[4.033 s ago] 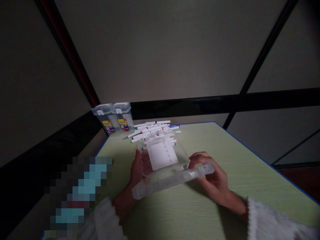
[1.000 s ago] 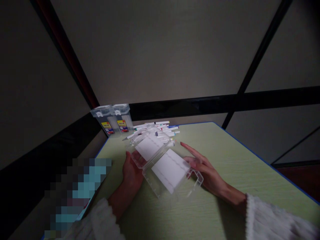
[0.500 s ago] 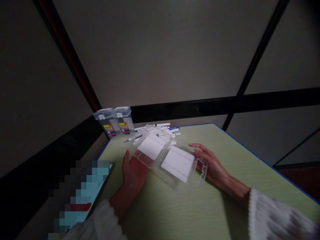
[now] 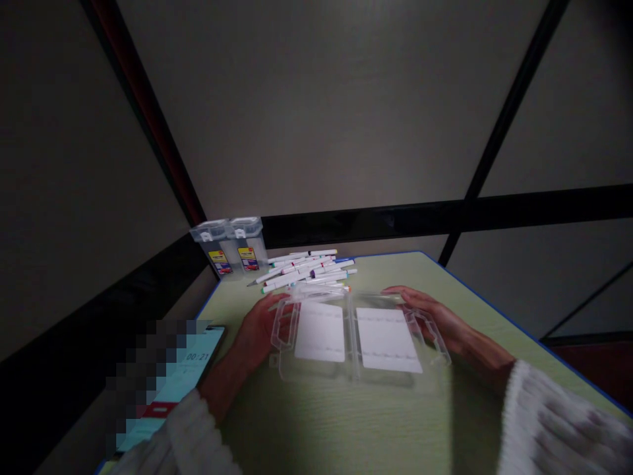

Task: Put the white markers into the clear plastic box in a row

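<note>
Plastic case (image 4: 353,340), earlier skewed, sits straight now, grasped by left hand (image 4: 258,330) and right hand (image 4: 440,318).

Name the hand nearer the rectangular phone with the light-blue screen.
Left: the left hand is right of the phone; the right hand is farther, across the open transparent plastic case.

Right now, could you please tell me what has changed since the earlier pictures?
The clear case has opened flatter and turned: its halves, earlier one beyond the other, now sit side by side. The left hand and right hand remain at its opposite sides. The marker pile and two lidded boxes stayed on the table.
</note>
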{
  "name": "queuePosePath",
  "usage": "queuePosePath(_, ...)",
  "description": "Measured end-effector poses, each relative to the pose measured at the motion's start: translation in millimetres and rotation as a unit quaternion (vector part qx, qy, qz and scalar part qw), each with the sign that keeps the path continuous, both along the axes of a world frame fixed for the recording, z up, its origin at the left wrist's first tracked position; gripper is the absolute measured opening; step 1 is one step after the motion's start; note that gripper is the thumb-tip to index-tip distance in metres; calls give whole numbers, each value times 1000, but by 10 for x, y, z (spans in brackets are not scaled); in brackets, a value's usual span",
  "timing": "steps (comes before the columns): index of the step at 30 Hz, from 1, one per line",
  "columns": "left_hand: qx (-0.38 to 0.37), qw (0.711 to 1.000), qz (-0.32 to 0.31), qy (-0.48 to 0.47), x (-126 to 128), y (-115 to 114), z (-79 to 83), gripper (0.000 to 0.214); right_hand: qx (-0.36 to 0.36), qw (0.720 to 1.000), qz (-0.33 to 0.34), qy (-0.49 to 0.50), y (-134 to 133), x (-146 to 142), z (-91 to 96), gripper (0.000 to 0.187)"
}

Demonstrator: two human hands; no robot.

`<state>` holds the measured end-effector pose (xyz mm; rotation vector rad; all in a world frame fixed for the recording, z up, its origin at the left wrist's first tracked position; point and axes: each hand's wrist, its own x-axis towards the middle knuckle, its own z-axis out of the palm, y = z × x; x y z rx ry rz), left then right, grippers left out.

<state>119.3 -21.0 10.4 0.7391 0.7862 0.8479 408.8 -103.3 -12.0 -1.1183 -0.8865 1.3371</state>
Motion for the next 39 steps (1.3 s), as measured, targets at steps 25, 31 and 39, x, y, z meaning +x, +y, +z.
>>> queuePosePath(25, 94, 990, 99, 43, 60, -10, -189, 23, 31, 992, -121, 4, 76, -29, -88, 37)
queuePosePath(31, 94, 991, 89, 41, 68, -28, -178, 22, 29, 993, -111, 19, 96, -41, -124, 33)
queuePosePath(39, 91, 992, 83, 41, 71, -8, -205, 21, 26, 994, -110, 11, 99, -50, -148, 29)
